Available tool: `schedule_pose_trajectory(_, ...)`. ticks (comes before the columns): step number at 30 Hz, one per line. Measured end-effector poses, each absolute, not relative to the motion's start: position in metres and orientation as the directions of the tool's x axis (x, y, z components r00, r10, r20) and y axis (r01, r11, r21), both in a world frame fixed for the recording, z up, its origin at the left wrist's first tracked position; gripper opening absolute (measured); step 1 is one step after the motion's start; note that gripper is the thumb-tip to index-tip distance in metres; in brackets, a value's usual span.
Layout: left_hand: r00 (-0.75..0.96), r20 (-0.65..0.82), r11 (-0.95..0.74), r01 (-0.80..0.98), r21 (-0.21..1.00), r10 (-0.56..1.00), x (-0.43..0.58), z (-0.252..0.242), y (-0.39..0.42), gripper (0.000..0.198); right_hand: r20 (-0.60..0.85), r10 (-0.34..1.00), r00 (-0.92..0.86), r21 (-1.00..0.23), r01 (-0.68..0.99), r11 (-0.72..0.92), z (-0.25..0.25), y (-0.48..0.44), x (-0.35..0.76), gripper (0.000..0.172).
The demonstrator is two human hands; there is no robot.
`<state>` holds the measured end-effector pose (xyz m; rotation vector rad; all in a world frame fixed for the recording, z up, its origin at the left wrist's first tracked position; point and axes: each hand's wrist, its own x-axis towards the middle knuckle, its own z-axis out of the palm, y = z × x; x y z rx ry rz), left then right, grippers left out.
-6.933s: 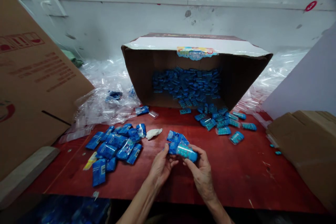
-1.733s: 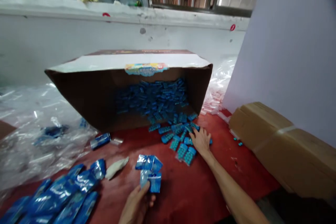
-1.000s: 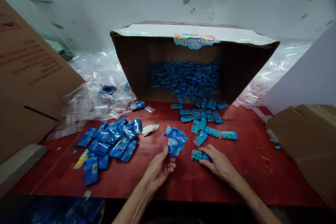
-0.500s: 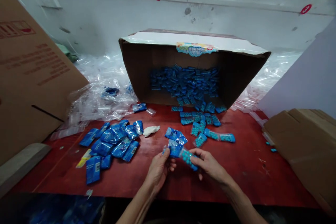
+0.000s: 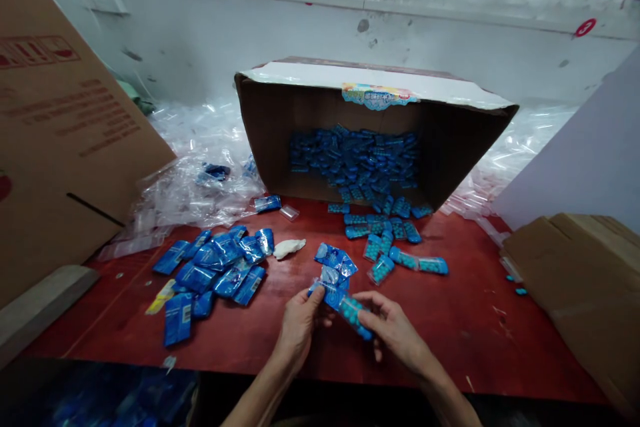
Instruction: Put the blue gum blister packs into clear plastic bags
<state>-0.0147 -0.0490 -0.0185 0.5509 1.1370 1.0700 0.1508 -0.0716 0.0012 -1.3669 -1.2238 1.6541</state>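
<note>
My left hand (image 5: 299, 325) pinches the end of a blue printed packet (image 5: 328, 295) between thumb and fingers. The fingers of my right hand (image 5: 400, 333) close round a small clear bottle (image 5: 353, 313) filled with turquoise beads. The bottle's upper end meets the packet, tilted down to the right; I cannot tell how far it is inside. Just beyond my hands lie loose flat blue packets (image 5: 336, 257). Several more bead bottles (image 5: 382, 269) lie on the red table (image 5: 440, 320) beyond my right hand. A heap of blue packets (image 5: 215, 263) rests left of my left hand.
A cardboard box (image 5: 450, 153) on its side at the back holds many bead bottles. Clear plastic pieces (image 5: 190, 180) pile up behind. Cartons stand at the left (image 5: 65, 113) and right (image 5: 575, 293). A white scrap (image 5: 289, 249) lies mid-table.
The bottle and its packet have moved slightly down and left, and the packet's end shows more clearly under my left thumb. My right hand has dropped a little with the bottle.
</note>
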Motion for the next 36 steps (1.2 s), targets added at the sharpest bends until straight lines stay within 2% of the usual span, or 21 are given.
schedule_pose_trajectory(5, 0.010, -0.435, 0.417, -0.300, 0.858, 0.901, -0.017, -0.014, -0.048, 0.030, -0.306, 0.933, -0.191, -0.950, 0.131, -0.285, 0.005, -0.072, 0.151, 0.038)
schedule_pose_trajectory(8, 0.013, -0.420, 0.406, -0.281, 0.870, 0.908, -0.018, -0.016, -0.048, 0.030, -0.113, 0.984, -0.140, -0.969, 0.236, -0.078, 0.003, -0.075, 0.150, 0.029)
schedule_pose_trajectory(10, 0.005, -0.431, 0.413, -0.295, 0.862, 0.902, -0.017, -0.018, -0.049, 0.031, -0.030, 0.996, -0.087, -0.957, 0.291, -0.003, -0.001, -0.076, 0.147, 0.025)
schedule_pose_trajectory(14, 0.062, -0.470, 0.450, -0.422, 0.787, 0.881, -0.011, -0.019, -0.055, 0.033, -0.050, 0.999, -0.014, -0.956, 0.290, -0.044, -0.009, -0.082, 0.137, 0.024)
schedule_pose_trajectory(18, 0.171, -0.505, 0.514, -0.510, 0.690, 0.846, -0.010, -0.011, -0.058, 0.028, 0.088, 0.996, -0.005, -0.922, 0.378, 0.084, -0.009, -0.090, 0.127, 0.022)
schedule_pose_trajectory(21, 0.223, -0.496, 0.527, -0.555, 0.643, 0.839, -0.016, -0.004, -0.057, 0.024, 0.050, 0.994, -0.093, -0.965, 0.250, 0.072, -0.006, -0.090, 0.128, 0.028)
schedule_pose_trajectory(24, 0.333, -0.456, 0.562, -0.562, 0.607, 0.825, -0.021, 0.002, -0.055, 0.023, -0.137, 0.953, -0.270, -0.989, -0.022, -0.149, -0.003, -0.084, 0.135, 0.034)
schedule_pose_trajectory(27, 0.414, -0.416, 0.587, -0.565, 0.579, 0.809, -0.024, 0.007, -0.055, 0.025, -0.221, 0.905, -0.365, -0.933, -0.191, -0.305, -0.002, -0.080, 0.140, 0.034)
schedule_pose_trajectory(29, 0.443, -0.395, 0.593, -0.561, 0.577, 0.805, -0.024, 0.009, -0.056, 0.025, -0.217, 0.917, -0.334, -0.935, -0.198, -0.293, -0.001, -0.081, 0.139, 0.033)
schedule_pose_trajectory(31, 0.469, -0.376, 0.597, -0.547, 0.587, 0.799, -0.023, 0.009, -0.058, 0.026, -0.174, 0.949, -0.261, -0.968, -0.130, -0.214, 0.001, -0.085, 0.138, 0.036)
schedule_pose_trajectory(33, 0.494, -0.361, 0.604, -0.531, 0.594, 0.791, -0.023, 0.009, -0.060, 0.025, -0.124, 0.970, -0.211, -0.987, -0.073, -0.142, 0.001, -0.088, 0.138, 0.041)
schedule_pose_trajectory(36, 0.521, -0.359, 0.620, -0.513, 0.594, 0.774, -0.020, 0.005, -0.065, 0.022, -0.128, 0.960, -0.250, -0.983, -0.095, -0.156, 0.000, -0.087, 0.142, 0.055)
